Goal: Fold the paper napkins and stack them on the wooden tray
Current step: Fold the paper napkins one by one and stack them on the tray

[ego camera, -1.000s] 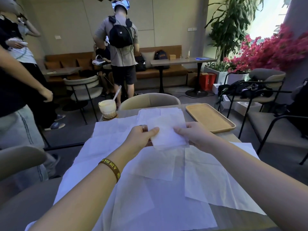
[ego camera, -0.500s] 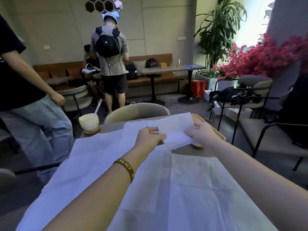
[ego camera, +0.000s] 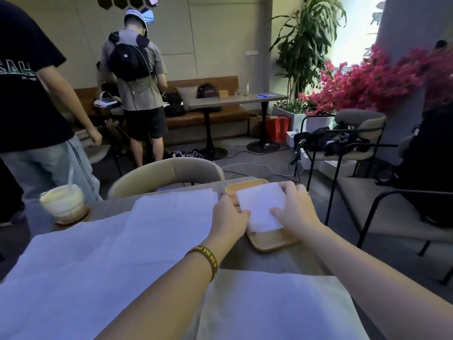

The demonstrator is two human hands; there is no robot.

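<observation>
Seen from the head camera, both hands meet over the wooden tray, which sits at the far right part of the worktop. A folded napkin lies flat on the tray, a small white rectangle covering most of its middle. The left hand, with a ring and a yellow wristband, pinches the napkin's left edge, thumb on top. The right hand grips the right side, fingers curled over the far corner and thumb pressing the near edge. Unfolded napkins spread wide and flat across the worktop to the left of the tray, and another sheet lies nearer the body. An iced drink with a straw stands at the far left.
</observation>
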